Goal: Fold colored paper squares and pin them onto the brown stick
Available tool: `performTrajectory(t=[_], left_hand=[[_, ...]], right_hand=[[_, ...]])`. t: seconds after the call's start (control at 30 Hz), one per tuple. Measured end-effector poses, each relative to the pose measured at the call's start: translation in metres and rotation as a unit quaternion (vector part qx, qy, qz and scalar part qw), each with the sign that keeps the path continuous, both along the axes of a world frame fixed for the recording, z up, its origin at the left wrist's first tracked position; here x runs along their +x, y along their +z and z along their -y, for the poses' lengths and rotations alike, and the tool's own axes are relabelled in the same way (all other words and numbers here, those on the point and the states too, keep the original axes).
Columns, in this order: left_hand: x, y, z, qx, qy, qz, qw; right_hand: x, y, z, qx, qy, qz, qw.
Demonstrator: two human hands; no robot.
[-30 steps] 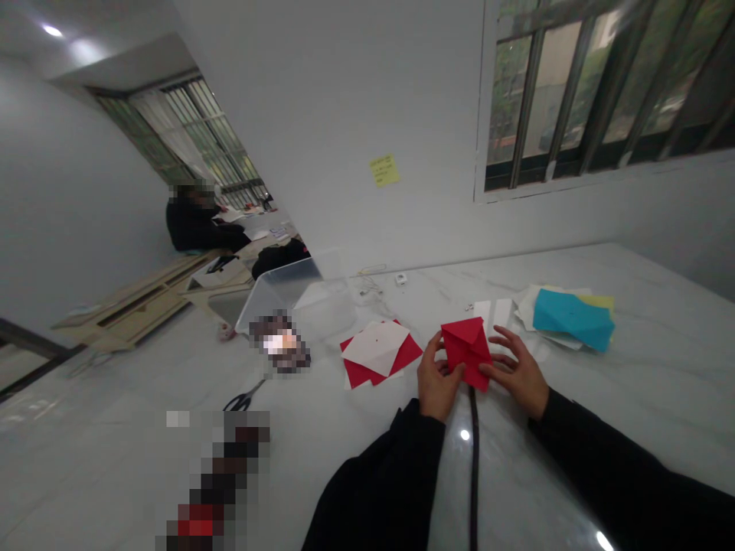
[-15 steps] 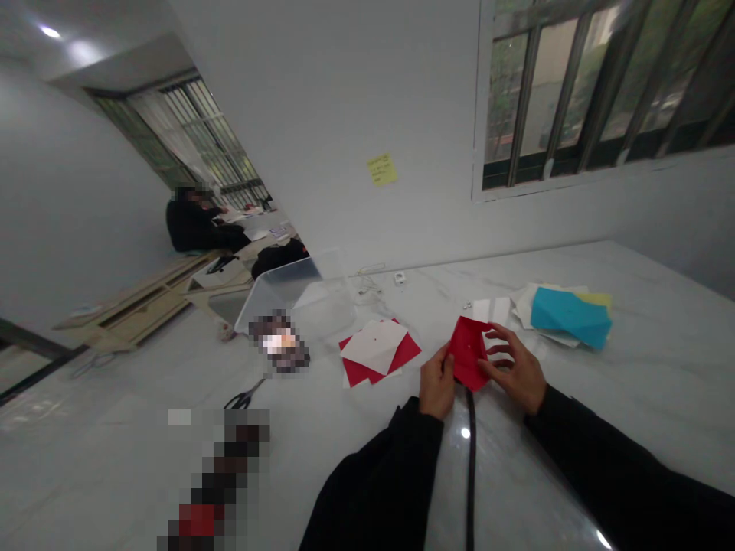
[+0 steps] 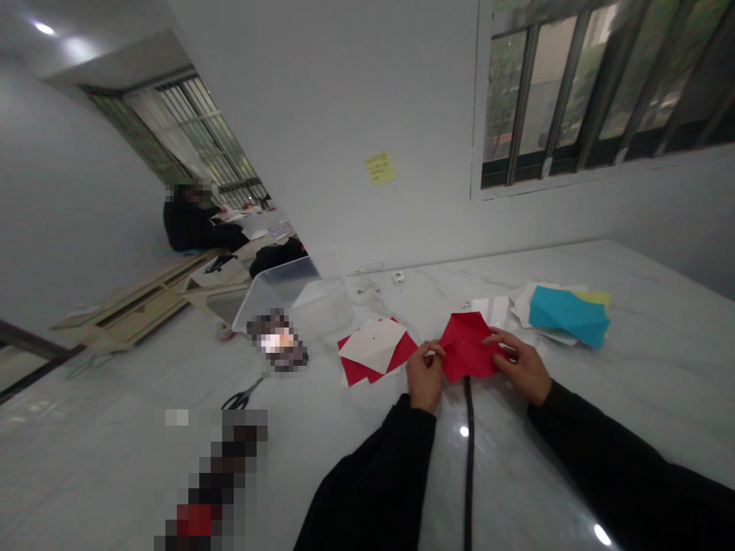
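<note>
A creased sheet of red paper (image 3: 466, 348) is spread between my hands just over the tabletop. Its left edge is pinched by my left hand (image 3: 425, 375), fingers closed. My right hand (image 3: 521, 366) grips the right side, with the fingertips on top of the paper. Left of my hands lies a stack of red and white paper pieces (image 3: 373, 348), the top white one with a small dark dot. To the right, a blue paper piece (image 3: 568, 314) rests on white and yellow ones. Behind the red paper is a white folded piece (image 3: 492, 308).
Scissors (image 3: 242, 398) lie on the left of the white marbled table (image 3: 534, 490). A clear plastic bin (image 3: 292, 295) stands behind them. A dark strap or cable (image 3: 469, 459) runs toward me. Against the wall is a small white box (image 3: 398, 278). A person (image 3: 192, 222) sits far left.
The red paper, folded up between my hands before, is now opened out flatter and wider. My left hand has shifted slightly left, and my right hand has moved a little lower on the paper's edge.
</note>
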State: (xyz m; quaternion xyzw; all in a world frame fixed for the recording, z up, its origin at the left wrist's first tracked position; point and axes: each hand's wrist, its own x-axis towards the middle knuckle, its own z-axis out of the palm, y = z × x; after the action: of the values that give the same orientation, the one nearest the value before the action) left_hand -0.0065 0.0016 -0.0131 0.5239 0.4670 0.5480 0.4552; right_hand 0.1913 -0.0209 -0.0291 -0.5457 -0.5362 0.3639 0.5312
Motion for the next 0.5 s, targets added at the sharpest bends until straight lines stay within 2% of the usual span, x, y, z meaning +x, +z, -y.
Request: performTrajectory(t=[0.17,0.37,0.5], left_hand=[[0.0,-0.001,-0.001,0.019,0.022,0.01,1.0],[-0.003,0.004,-0.004,-0.007,0.017,0.0,1.0],[-0.004,0.006,-0.006,-0.044,0.009,-0.011,0.999]], right_hand=[[0.004,0.011,0.0,-0.041,0.085,-0.028,0.995],[0.014,0.008,-0.008,-0.053,0.083,-0.045,0.994],[0.021,0.0,-0.014,-0.053,0.051,-0.046,0.996]])
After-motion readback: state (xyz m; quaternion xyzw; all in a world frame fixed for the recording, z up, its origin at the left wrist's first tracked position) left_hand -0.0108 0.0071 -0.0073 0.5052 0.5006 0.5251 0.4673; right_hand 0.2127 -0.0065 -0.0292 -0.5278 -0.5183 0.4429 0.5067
